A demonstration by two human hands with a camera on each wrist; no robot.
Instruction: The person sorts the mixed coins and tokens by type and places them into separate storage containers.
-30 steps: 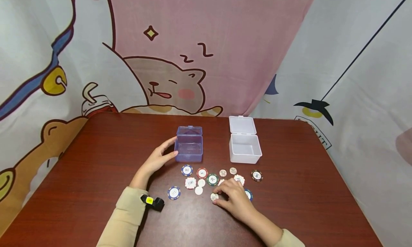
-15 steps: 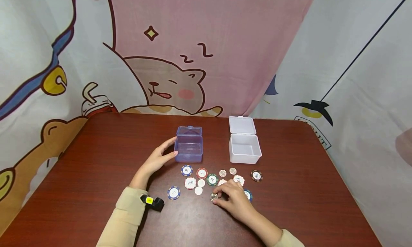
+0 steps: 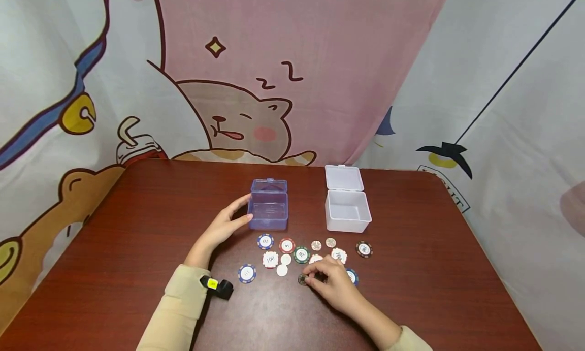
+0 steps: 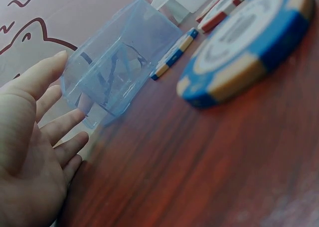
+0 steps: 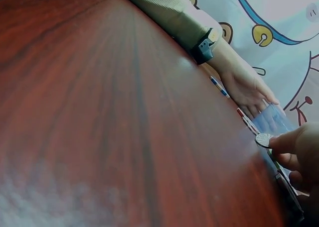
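Observation:
My left hand (image 3: 221, 226) rests against the left side of a clear blue plastic box (image 3: 268, 223), its fingers loosely extended; the box's lid stands open. In the left wrist view the thumb and fingertips lie at the end of this box (image 4: 107, 72). My right hand (image 3: 335, 284) pinches a small round coin (image 3: 302, 279) at its edge between thumb and index finger. The right wrist view shows the coin (image 5: 263, 139) tilted up at the fingertips. Around it lie poker chips, among them a green chip (image 3: 301, 255), a red chip (image 3: 287, 246) and a blue chip (image 3: 247, 274).
A white plastic box (image 3: 348, 224) with its lid open stands right of the blue one. Two coins lie before it, one silvery coin (image 3: 331, 243) nearest. Two plain pale discs lie mid-table, one white disc (image 3: 282, 270) in front. A black chip (image 3: 364, 249) lies at the right.
The coin in my right hand has tilted and turned from bright to dark, with the fingertips closing slightly on its edge. The left hand and both boxes have stayed put.

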